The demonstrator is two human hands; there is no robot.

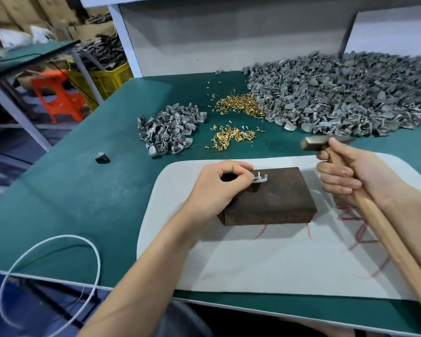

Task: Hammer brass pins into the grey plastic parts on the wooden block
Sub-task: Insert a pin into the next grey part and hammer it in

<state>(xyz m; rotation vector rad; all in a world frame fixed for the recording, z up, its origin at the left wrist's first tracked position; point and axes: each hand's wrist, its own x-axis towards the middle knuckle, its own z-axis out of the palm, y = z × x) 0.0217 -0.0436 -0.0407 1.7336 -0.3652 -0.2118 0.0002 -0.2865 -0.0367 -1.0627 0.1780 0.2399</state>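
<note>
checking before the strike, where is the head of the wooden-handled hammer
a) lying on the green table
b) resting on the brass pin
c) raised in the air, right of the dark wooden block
c: the right hand grips the wooden-handled hammer, head in the air, clear of the dark wooden block where the left hand pinches the grey plastic part with its upright brass pin.

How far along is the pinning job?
Possibly done: the small grey pile, though pins aren't discernible. In hand: left hand steadies a grey part on the wooden block, brass pin standing proud, right hand holding the hammer raised. Left: the large grey pile and loose pins.
</note>
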